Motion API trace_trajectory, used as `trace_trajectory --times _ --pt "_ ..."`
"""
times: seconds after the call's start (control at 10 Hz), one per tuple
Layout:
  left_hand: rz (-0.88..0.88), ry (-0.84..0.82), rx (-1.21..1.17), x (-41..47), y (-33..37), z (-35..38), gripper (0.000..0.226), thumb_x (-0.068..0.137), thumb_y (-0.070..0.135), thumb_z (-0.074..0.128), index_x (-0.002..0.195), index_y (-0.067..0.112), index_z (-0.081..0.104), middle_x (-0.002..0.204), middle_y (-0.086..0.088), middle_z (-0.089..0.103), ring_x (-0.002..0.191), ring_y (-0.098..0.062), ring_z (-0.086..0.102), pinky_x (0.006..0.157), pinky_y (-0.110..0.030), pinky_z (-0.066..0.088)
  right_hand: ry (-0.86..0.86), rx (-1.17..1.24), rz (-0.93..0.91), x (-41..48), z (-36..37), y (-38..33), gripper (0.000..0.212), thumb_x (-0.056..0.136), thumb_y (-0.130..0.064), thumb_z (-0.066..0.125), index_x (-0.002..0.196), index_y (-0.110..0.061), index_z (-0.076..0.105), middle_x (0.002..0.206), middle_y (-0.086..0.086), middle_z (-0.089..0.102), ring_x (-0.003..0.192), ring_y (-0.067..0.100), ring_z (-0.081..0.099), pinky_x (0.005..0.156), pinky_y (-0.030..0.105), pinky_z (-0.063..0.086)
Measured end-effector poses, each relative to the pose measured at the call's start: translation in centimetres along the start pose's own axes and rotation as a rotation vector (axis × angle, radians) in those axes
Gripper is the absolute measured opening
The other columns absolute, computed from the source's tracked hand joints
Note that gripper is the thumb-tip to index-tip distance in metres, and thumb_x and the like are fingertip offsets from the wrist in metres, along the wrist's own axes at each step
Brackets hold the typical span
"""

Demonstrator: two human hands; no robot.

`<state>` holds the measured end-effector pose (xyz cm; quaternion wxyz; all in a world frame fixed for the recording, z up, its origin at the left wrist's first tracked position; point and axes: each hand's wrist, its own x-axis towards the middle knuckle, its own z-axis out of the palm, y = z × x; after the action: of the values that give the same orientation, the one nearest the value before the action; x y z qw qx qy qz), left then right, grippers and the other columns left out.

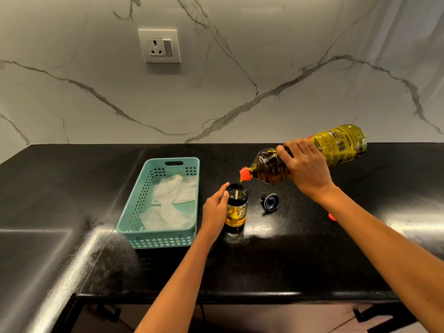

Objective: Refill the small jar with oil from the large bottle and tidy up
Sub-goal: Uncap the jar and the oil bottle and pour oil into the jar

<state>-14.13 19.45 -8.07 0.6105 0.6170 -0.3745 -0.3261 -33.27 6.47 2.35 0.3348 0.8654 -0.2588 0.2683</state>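
Observation:
The small glass jar (237,209) stands upright and uncapped on the black counter, partly filled with golden oil. My left hand (215,209) grips its left side. My right hand (305,168) holds the large oil bottle (336,146) tilted down to the left, its orange neck (245,174) just above the jar's mouth. A thin stream of oil runs from the neck into the jar. The jar's black lid (271,201) lies on the counter to the right of the jar. A small red cap (332,216) peeks out beside my right forearm.
A teal plastic basket (158,239) holding white cloth (171,203) stands left of the jar. The black counter (264,260) meets a marble wall with a power socket (159,46). A sink basin (28,255) lies at the far left.

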Motion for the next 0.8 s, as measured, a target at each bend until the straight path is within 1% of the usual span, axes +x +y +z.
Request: trace_trajectory --times 0.3,0.4,0.6,0.8 --pt "0.002 0.008 -0.006 0.06 -0.14 0.08 0.034 0.097 0.018 0.043 0.129 0.02 0.052 0.128 -0.002 0.058 0.119 -0.011 0.05 0.104 -0.035 0.039 0.016 -0.006 -0.026 0.08 0.16 -0.07 0.062 0.059 -0.005 0.081 0.112 -0.005 0.049 0.1 0.019 0.061 0.093 0.035 0.057 0.086 0.042 0.047" --pt "0.001 0.005 -0.005 0.08 -0.21 0.09 0.034 0.097 0.018 0.043 0.129 0.02 0.052 0.129 -0.002 0.057 0.119 -0.011 0.05 0.104 -0.034 0.04 0.015 -0.008 -0.028 0.12 0.21 -0.09 0.062 0.058 -0.006 0.082 0.111 -0.005 0.05 0.101 0.019 0.06 0.093 0.035 0.057 0.086 0.042 0.047" --pt "0.005 0.013 -0.013 0.08 -0.27 0.11 0.033 0.097 0.018 0.043 0.129 0.021 0.052 0.125 0.0 0.059 0.113 -0.008 0.053 0.099 -0.03 0.042 0.022 -0.002 -0.029 0.3 0.28 -0.1 0.061 0.059 -0.005 0.081 0.111 -0.005 0.049 0.1 0.019 0.061 0.093 0.035 0.058 0.086 0.042 0.048" --pt "0.003 0.015 -0.019 0.12 -0.44 0.17 0.033 0.097 0.019 0.043 0.129 0.022 0.053 0.124 0.001 0.059 0.114 -0.009 0.053 0.098 -0.029 0.042 0.025 0.005 -0.029 0.36 0.35 -0.11 0.061 0.06 -0.006 0.081 0.112 -0.006 0.049 0.1 0.019 0.061 0.093 0.035 0.057 0.086 0.042 0.047"
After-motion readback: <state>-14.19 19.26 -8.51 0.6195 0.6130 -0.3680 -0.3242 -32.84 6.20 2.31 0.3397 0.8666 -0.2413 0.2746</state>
